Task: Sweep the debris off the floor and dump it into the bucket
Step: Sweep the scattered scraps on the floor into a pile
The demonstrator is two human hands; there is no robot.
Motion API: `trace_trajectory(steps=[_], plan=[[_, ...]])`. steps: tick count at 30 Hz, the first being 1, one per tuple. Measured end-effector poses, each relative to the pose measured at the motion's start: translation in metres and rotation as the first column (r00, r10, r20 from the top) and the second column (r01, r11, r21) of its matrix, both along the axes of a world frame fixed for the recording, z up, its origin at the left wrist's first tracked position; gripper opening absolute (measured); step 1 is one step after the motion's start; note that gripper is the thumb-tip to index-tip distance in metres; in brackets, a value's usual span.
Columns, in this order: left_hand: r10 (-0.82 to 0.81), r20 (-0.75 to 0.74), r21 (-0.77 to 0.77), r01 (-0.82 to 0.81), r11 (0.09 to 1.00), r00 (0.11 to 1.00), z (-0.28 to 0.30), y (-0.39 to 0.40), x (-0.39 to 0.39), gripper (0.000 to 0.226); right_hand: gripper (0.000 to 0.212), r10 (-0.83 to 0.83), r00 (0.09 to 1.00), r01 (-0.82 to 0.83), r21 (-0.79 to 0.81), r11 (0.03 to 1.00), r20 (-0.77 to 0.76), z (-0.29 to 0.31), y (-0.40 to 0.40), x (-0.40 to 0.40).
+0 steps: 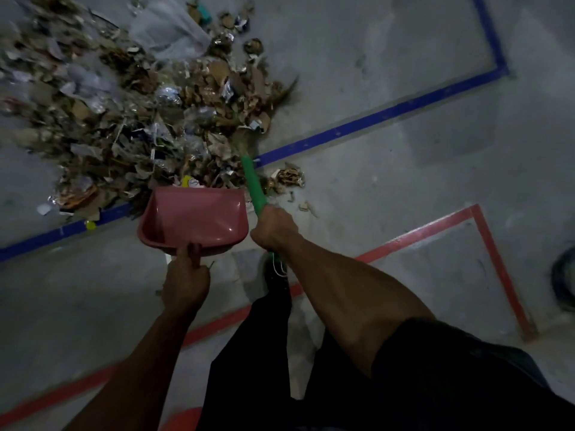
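A big heap of debris (130,98), dry leaves, paper and foil scraps, covers the grey floor at the upper left. My left hand (186,283) grips the handle of a pink dustpan (193,219), whose open mouth touches the near edge of the heap. The pan looks empty. My right hand (273,230) is closed around the green handle of a broom (253,181). Its straw bristles (267,107) lie on the right side of the heap. An orange rim, perhaps the bucket (183,419), peeks in at the bottom edge.
Blue tape (389,115) and red tape (404,241) mark lines on the concrete floor. A few loose scraps (289,177) lie right of the broom handle. A dark coiled object (564,281) sits at the right edge. My dark trousers (280,353) fill the lower middle.
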State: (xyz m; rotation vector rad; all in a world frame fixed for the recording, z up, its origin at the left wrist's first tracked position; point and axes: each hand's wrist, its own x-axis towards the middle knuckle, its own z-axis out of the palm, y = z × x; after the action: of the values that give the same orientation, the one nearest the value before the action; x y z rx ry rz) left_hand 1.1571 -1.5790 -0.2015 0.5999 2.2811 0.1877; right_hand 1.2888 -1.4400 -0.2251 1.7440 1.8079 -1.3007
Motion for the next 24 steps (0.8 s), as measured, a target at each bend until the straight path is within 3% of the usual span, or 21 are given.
trace_trajectory(steps=[4,9,15,20,24], plan=[[0.028,-0.005,0.024,-0.028,0.999,1.0,-0.003,-0.012,0.001,0.052,0.037,0.066,0.998,-0.064,0.078,0.995,-0.024,0.009,-0.004,-0.011],[0.034,0.05,-0.009,-0.034,0.999,0.998,0.008,-0.021,0.009,0.047,0.047,0.114,0.993,-0.114,0.052,0.992,-0.009,0.037,-0.036,0.039],[0.006,0.017,-0.02,-0.006,1.0,1.0,0.032,-0.042,0.032,0.052,0.048,0.039,0.999,-0.039,0.069,0.997,0.011,0.081,-0.08,0.107],[0.0,-0.014,0.012,0.0,1.0,1.0,0.049,-0.073,0.058,0.047,0.038,0.029,0.999,-0.032,0.141,0.989,0.02,0.099,-0.126,0.15],[-0.009,-0.029,0.034,0.01,0.999,1.0,0.06,-0.105,0.079,0.056,0.031,-0.025,1.0,0.026,0.174,0.984,-0.013,0.108,-0.168,0.187]])
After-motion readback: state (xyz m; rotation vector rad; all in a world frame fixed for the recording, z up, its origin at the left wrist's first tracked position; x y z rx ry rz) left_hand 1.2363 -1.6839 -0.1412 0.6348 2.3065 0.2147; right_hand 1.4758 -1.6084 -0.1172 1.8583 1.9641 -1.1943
